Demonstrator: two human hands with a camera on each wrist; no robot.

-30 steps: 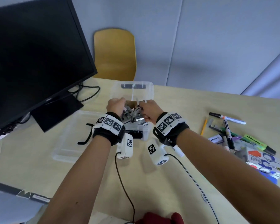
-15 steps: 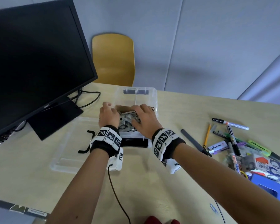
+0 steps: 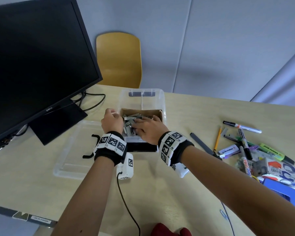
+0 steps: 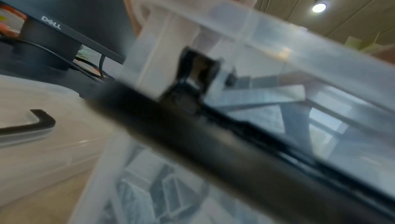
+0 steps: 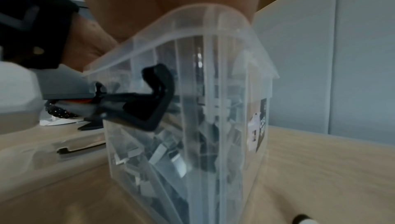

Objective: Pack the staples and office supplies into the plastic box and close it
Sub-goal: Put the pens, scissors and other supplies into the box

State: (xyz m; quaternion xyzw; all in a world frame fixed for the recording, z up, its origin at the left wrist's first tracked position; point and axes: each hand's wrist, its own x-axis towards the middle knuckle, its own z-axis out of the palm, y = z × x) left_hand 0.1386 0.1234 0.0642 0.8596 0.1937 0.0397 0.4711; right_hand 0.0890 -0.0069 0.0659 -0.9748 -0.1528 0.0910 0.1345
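Observation:
The clear plastic box (image 3: 162, 101) stands open mid-table, holding a heap of grey staple strips (image 3: 131, 120) and a brown cardboard tray (image 3: 140, 111). My right hand (image 3: 145, 124) lies flat on the staples with its fingers spread. At the box's left rim my left hand (image 3: 111, 119) is curled and seems to grip it. The wrist views show the box wall (image 5: 213, 92) close up, with staples (image 5: 166, 151) behind it, a black latch (image 5: 158, 95), and the rim (image 4: 278, 29). Its lid (image 3: 71, 155) lies to the left.
A black monitor (image 3: 32, 65) stands at the left, its base and cables beside the lid. Several markers and a pencil (image 3: 242, 138), printed packets and a blue case (image 3: 279, 189) are scattered at the right. A yellow chair (image 3: 119, 60) is behind the table.
Both hands held a bunch of staples above the box, then lowered them in. My right hand now spreads flat on the heap and my left has shifted to the left rim.

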